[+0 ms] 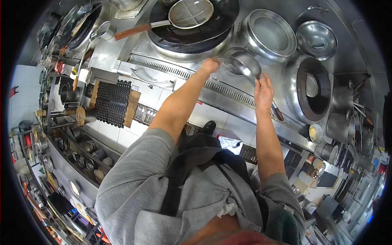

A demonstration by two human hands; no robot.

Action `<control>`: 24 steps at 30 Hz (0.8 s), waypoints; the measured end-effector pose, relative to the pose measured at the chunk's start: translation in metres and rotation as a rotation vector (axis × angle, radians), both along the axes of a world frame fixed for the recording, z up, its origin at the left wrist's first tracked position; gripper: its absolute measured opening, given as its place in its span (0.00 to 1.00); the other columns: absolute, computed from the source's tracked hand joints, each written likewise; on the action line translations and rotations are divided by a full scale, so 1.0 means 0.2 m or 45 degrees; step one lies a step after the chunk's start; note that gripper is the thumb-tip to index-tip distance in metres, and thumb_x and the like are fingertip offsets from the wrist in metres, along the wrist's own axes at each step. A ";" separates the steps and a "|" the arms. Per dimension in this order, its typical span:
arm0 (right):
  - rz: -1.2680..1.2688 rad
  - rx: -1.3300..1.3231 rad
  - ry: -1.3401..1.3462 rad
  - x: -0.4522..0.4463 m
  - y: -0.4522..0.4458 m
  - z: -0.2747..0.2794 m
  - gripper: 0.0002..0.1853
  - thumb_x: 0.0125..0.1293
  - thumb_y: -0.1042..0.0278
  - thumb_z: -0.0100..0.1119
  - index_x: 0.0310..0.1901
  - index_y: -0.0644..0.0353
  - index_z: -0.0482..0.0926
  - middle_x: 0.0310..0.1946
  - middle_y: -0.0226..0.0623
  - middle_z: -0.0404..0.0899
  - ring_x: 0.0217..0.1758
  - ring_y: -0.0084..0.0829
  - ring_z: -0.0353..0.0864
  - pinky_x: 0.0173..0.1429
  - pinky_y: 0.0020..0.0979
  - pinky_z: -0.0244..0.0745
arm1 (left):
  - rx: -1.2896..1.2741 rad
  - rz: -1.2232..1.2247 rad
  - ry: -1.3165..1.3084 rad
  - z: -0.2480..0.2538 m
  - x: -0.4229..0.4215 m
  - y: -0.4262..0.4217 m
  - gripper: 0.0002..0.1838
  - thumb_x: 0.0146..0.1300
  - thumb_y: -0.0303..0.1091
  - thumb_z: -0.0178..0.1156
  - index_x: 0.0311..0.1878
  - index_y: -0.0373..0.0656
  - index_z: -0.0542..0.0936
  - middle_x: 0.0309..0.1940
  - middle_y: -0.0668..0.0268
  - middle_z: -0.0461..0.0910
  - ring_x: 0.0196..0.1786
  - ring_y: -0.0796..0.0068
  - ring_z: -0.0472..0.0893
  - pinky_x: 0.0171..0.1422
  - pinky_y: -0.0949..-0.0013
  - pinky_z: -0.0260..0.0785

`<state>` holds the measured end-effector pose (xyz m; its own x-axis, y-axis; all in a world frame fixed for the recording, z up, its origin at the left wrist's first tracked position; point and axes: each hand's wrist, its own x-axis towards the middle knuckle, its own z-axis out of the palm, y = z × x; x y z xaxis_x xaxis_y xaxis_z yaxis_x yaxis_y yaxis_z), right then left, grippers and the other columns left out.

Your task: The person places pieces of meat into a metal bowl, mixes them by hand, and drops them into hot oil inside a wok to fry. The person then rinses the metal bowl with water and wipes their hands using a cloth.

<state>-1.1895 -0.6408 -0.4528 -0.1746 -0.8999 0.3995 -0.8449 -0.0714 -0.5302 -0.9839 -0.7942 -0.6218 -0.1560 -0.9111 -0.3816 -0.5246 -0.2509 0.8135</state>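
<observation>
My right hand [263,92] is wrapped round the handle of a steel ladle [246,64], whose wooden handle end points down toward the stove's front edge. The ladle's round bowl is up and to the left of that hand, over the steel stove top. My left hand [211,65] is closed, just left of the ladle. Beside its fingers is a blurred, see-through patch that could be water or clear plastic; I cannot tell which. What the left fingers hold, if anything, is hidden.
A wire strainer [191,13] lies over a black wok [224,24]. To the right stand a steel pot [271,32], a steel lid [317,40] and another wok [300,81]. A slotted drain [163,67] runs along the stove front. A black rubber mat [113,103] is at left.
</observation>
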 end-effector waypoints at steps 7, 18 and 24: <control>-0.521 0.417 -0.534 -0.04 0.00 -0.16 0.11 0.63 0.72 0.58 0.25 0.64 0.71 0.34 0.45 0.80 0.33 0.36 0.82 0.39 0.35 0.77 | -0.478 -0.656 -0.819 0.54 0.60 0.25 0.17 0.57 0.38 0.58 0.50 0.47 0.80 0.45 0.50 0.80 0.50 0.50 0.78 0.57 0.58 0.69; -0.158 0.264 -1.801 0.65 0.22 -0.22 0.07 0.65 0.68 0.58 0.32 0.58 0.72 0.28 0.31 0.76 0.33 0.32 0.82 0.36 0.33 0.80 | 0.346 -0.025 0.788 0.73 0.71 0.61 0.18 0.59 0.37 0.61 0.47 0.36 0.75 0.35 0.62 0.78 0.36 0.71 0.80 0.36 0.67 0.77; 0.119 0.193 -0.176 0.58 0.21 -0.40 0.21 0.67 0.59 0.55 0.54 0.66 0.73 0.49 0.47 0.76 0.43 0.39 0.81 0.42 0.33 0.77 | -0.021 0.391 0.670 0.81 1.02 0.62 0.08 0.53 0.26 0.59 0.29 0.39 0.69 0.21 0.62 0.74 0.19 0.73 0.76 0.19 0.70 0.69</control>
<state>-1.0731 -0.5987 -0.5324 -0.1310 -0.9627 0.2366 -0.7570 -0.0569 -0.6509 -0.7793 -0.6703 -0.4589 -0.0488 -0.9495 -0.3099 0.0431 -0.3120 0.9491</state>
